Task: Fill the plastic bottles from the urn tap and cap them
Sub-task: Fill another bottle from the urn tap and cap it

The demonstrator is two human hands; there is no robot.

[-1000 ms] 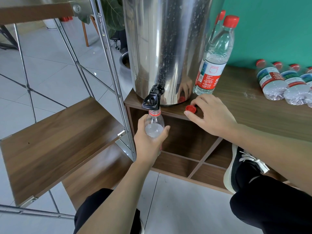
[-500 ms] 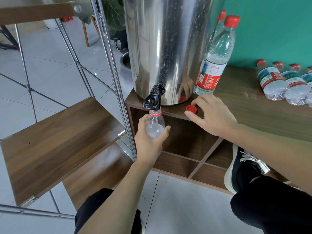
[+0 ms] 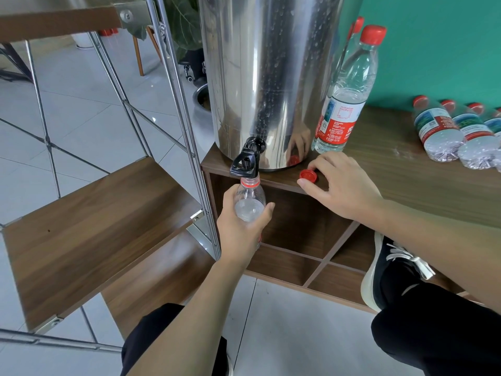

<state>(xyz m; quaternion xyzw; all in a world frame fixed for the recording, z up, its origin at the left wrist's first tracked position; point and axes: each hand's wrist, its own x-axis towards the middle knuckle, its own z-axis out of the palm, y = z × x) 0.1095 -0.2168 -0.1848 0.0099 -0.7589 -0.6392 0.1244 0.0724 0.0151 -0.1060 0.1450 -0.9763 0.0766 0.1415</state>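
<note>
A steel urn (image 3: 271,77) stands on the wooden cabinet top (image 3: 406,180). Its black tap (image 3: 247,164) hangs over the front edge. My left hand (image 3: 238,232) grips a clear uncapped bottle (image 3: 250,203) upright, its red-ringed mouth right under the tap; water shows inside near the shoulder. My right hand (image 3: 344,185) rests on the cabinet top, with thumb and forefinger on either side of a loose red cap (image 3: 308,175). A filled, capped bottle (image 3: 347,104) stands beside the urn.
Several capped bottles (image 3: 439,131) lie on their sides at the right of the cabinet top. A metal-framed rack with a wooden shelf (image 3: 95,226) stands close on the left. Open cubbies lie below the top, and my shoe (image 3: 385,272) is at their right.
</note>
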